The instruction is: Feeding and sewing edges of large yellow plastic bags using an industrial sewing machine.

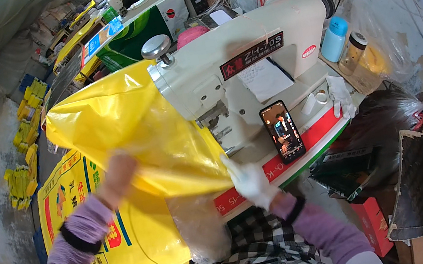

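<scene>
A shiny yellow plastic sack [128,110] is bunched up at the left end of a cream sewing machine [187,88], its edge running beside the needle area. My right hand [253,184], in a white glove, has its fingers closed on the lower right edge of this sack, just below the needle area. My left hand [118,174] is bare and smeared by motion; it is against or just over the sack's lower left part, and its fingers cannot be made out. Beneath lies a printed yellow sack [155,244] with coloured pictures and lettering.
A phone [282,133] with a lit screen rests on the machine bed. Paper and a pen [281,70] lie behind it. A blue bottle [335,39], a jar [354,50] and a white glove [339,95] are at the right. Yellow bundles [24,131] line the left floor.
</scene>
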Motion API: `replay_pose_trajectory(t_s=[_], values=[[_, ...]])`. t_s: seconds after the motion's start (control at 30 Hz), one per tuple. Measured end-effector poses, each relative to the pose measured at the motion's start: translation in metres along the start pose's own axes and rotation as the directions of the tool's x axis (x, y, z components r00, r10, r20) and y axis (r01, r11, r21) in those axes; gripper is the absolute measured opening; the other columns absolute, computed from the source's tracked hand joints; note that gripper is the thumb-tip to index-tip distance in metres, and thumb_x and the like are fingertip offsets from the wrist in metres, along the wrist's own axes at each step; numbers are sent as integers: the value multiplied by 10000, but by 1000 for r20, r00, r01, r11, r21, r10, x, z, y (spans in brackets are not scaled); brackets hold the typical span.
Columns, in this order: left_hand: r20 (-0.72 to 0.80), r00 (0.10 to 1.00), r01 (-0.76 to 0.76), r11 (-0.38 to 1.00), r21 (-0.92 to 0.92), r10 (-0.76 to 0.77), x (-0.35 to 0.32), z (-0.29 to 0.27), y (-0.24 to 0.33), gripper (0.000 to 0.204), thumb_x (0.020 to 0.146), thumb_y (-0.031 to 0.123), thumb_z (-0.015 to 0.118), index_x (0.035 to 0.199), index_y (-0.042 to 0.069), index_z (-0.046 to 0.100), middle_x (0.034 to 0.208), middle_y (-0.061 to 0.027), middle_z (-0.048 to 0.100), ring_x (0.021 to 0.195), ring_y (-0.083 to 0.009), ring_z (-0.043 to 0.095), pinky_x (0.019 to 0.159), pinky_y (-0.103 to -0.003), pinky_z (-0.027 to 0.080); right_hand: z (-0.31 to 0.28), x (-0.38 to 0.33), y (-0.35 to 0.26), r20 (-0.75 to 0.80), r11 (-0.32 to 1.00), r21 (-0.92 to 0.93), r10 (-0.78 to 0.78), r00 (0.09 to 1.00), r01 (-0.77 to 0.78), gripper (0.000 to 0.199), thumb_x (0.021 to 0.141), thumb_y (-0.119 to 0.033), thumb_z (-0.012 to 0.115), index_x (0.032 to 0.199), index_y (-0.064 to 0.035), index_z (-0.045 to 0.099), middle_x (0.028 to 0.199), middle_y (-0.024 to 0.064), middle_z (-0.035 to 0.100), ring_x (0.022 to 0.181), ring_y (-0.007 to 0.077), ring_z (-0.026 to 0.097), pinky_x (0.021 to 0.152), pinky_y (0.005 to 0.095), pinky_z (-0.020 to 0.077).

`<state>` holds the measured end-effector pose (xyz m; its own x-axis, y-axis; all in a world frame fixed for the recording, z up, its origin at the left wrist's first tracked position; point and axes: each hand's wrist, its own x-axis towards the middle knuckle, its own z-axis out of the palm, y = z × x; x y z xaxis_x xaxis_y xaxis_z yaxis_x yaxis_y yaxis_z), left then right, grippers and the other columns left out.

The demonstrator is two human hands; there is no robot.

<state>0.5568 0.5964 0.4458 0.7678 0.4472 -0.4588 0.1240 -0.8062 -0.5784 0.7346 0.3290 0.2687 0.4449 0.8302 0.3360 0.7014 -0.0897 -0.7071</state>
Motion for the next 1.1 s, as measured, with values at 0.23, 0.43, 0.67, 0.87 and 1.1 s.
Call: replay_pose_trajectory(t_s=[0.23,0.43,0.67,0.87,1.1], values=[[-24,646,-33,-3,-999,763,-168,-7,153,401,999,421,558,985,26,626,851,-31,594,800,-155,545,715,-318,469,142,-53,44,251,632,740,57,966,-230,489,998,-171,495,1450,-16,393,1424,173,466,1304,282,437,1127,370,327],[83,930,303,-622,-723,357,-187,-11,206,361,1042,359,486,1113,39,636,978,55,576,877,-111,538,738,-262,452,51,-96,-51,444,977,188,-173,879,98,464,1029,-198,423,1425,42,403,1417,215,478,1314,244,453,1098,338,364],[-805,559,-829,157,-537,200,-141,-65,200,295,723,79,683,1018,87,685,953,-85,628,935,-243,613,811,-304,500,-57,-78,-126,423,272,841,213,881,-469,446,967,-186,529,1345,40,457,1209,99,587,1120,167,536,986,294,418],[-840,411,-768,632,-109,355,-122,-123,193,150,563,181,606,642,91,516,676,-30,453,678,-202,526,608,-296,464,-71,-122,-121,345,141,907,298,890,-398,543,880,-143,590,1375,13,431,1230,49,542,1136,136,510,999,274,409],[-582,649,-759,365,-540,489,-133,-83,248,122,729,155,622,759,58,554,747,-86,582,686,-280,616,584,-377,508,-109,-181,-116,513,711,500,217,831,-495,485,849,-147,586,1306,-14,495,978,198,632,886,243,645,838,312,506]])
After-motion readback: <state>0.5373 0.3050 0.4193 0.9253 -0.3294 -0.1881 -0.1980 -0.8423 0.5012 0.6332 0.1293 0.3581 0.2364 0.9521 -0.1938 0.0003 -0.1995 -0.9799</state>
